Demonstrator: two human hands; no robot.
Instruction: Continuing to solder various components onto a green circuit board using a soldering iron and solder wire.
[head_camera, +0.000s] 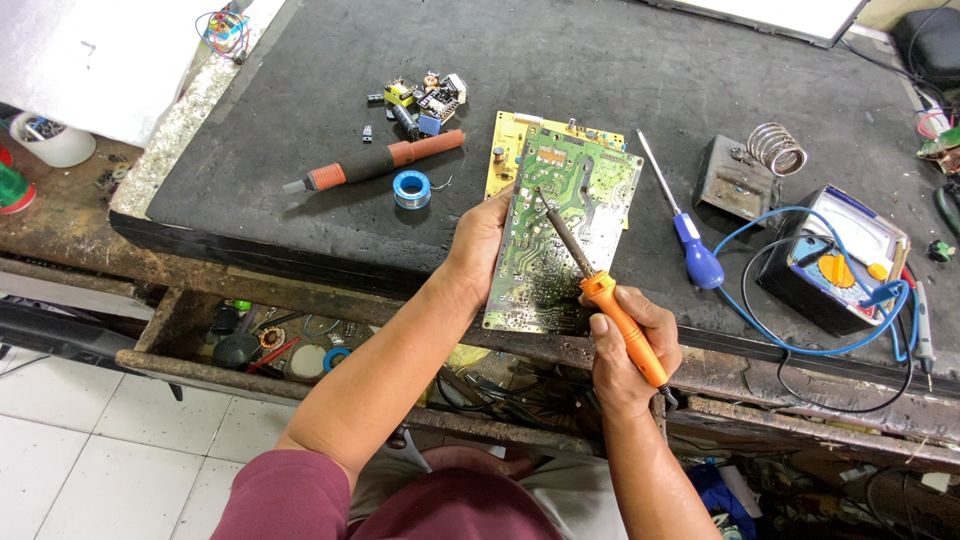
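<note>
My left hand (478, 245) grips the left edge of a green circuit board (585, 195), holding it tilted above the front edge of the dark workbench (300, 120). My right hand (625, 350) is closed around the orange handle of a soldering iron (610, 300). The iron's thin dark tip rests on the upper middle of the board's solder side. A yellow circuit board (505, 150) lies flat on the bench behind the green one.
On the bench lie an orange and black desoldering pump (375, 163), a blue solder spool (411, 188), a pile of small components (425, 100), a blue-handled screwdriver (690, 245), an iron stand with a coil (745, 170) and a multimeter (835, 260). An open drawer (250, 340) of parts sits below left.
</note>
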